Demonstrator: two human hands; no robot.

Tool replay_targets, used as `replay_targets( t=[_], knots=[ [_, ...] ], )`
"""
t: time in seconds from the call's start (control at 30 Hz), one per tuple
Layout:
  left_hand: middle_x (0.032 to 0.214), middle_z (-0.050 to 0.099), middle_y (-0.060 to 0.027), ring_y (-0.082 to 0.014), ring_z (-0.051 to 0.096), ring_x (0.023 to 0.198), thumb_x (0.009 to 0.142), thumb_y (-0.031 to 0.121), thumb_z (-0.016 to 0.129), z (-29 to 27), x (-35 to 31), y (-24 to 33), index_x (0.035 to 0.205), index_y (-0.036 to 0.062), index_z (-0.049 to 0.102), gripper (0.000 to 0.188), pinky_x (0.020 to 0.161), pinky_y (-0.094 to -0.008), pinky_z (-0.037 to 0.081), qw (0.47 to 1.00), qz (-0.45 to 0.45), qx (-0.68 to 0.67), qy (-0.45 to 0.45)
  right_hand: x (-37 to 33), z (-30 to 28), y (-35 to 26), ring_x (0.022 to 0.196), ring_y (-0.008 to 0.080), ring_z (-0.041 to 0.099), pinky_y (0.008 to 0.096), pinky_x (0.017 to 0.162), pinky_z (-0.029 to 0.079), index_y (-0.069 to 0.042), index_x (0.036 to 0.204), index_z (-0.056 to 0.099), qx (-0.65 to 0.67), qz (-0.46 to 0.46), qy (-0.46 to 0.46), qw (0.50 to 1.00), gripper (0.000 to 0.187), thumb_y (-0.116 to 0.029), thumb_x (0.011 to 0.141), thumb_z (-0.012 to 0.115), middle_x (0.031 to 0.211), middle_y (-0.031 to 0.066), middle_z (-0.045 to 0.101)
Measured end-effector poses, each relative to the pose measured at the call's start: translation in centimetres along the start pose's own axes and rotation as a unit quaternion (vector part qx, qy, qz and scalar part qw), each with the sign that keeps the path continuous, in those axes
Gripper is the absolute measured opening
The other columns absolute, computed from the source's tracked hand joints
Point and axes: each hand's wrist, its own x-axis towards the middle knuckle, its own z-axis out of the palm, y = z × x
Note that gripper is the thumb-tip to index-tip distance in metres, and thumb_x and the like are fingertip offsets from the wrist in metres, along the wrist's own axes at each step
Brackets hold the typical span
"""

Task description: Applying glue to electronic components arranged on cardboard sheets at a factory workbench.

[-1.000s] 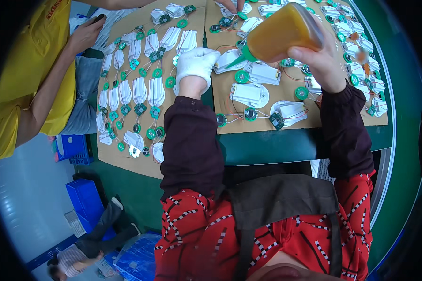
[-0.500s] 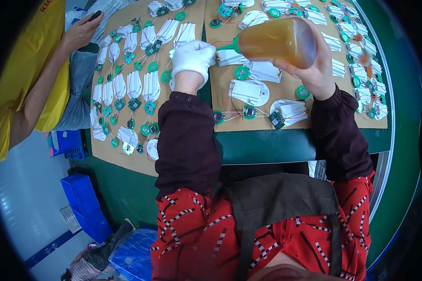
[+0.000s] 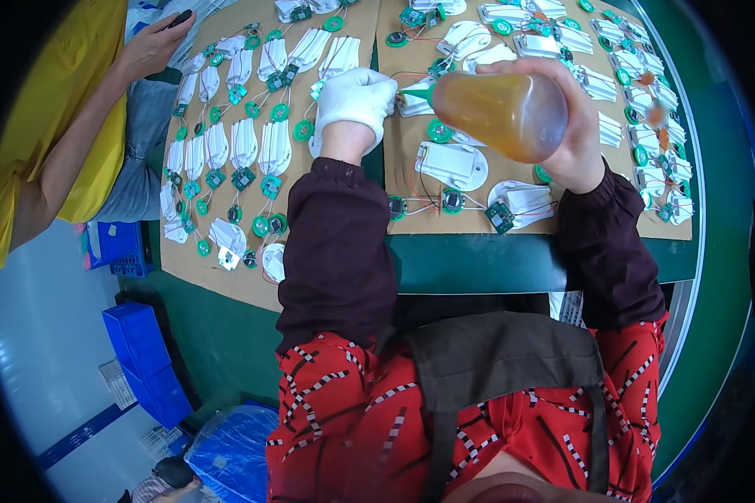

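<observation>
My right hand [image 3: 577, 126] is wrapped round a squeeze bottle [image 3: 495, 113] of amber liquid, which lies almost on its side. Its green nozzle [image 3: 418, 94] points left, at the end of a white plastic casing [image 3: 417, 106]. Close to that tip is my left hand [image 3: 352, 102] in a white glove, its fingers curled together; whatever they pinch is hidden. Nearer to me lies another white casing [image 3: 453, 164] with a rounded end and thin wires. Below it sit round green-rimmed discs [image 3: 452, 199] and a casing [image 3: 524, 204] with a green circuit board [image 3: 500, 217].
Rows of wired white casings cover two cardboard sheets [image 3: 252, 281] on a green table [image 3: 478, 264]. At the left stands a person in yellow [image 3: 67, 126], holding a small dark object [image 3: 180, 18]. Blue bins [image 3: 147, 360] and a blue plastic-wrapped bundle [image 3: 235, 453] are at lower left.
The bottle's base has swung down toward me, so the bottle slants more, while its nozzle stays by the casing's end. My left hand stays closed beside it. The whole view has shifted slightly.
</observation>
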Motion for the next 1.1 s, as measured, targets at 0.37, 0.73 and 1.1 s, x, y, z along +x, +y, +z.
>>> replay_targets(
  t=[0.37,0.73,1.1],
  knots=[
    [0.067,0.063,-0.0056,-0.0108,0.057,0.057,0.071,0.015,0.062,-0.7,0.3,-0.6,0.078,0.0018,0.065,0.016,0.053,-0.0244,0.044,1.0,0.008,-0.003,-0.011,-0.1,-0.8,-1.1,0.102,0.0294,0.053,0.0395,0.088,0.041,0.001,0.111,0.043,0.047,-0.069,-0.062,0.995,0.057,-0.013,0.064,0.073,0.106,0.0175,0.053],
    [0.065,0.063,-0.0057,-0.0109,0.057,0.057,0.071,0.015,0.062,-0.4,0.3,-0.4,0.079,0.0014,0.065,0.016,0.053,-0.0242,0.045,1.0,-0.004,-0.021,-0.015,0.4,0.7,0.1,0.101,0.0215,0.054,0.0317,0.086,0.043,-0.004,0.114,0.044,0.054,-0.056,0.002,0.997,0.062,-0.008,0.061,0.075,0.111,0.0109,0.055],
    [0.07,0.061,-0.0086,-0.013,0.057,0.059,0.074,0.005,0.061,-0.5,0.2,0.0,0.08,-0.0042,0.061,0.011,0.054,-0.0238,0.048,1.0,0.017,0.01,-0.005,0.6,0.9,-1.6,0.094,0.0227,0.056,0.0299,0.076,0.042,-0.007,0.102,0.053,-0.111,-0.141,-0.076,0.981,0.047,-0.008,0.059,0.072,0.105,0.0068,0.06]
  ],
)
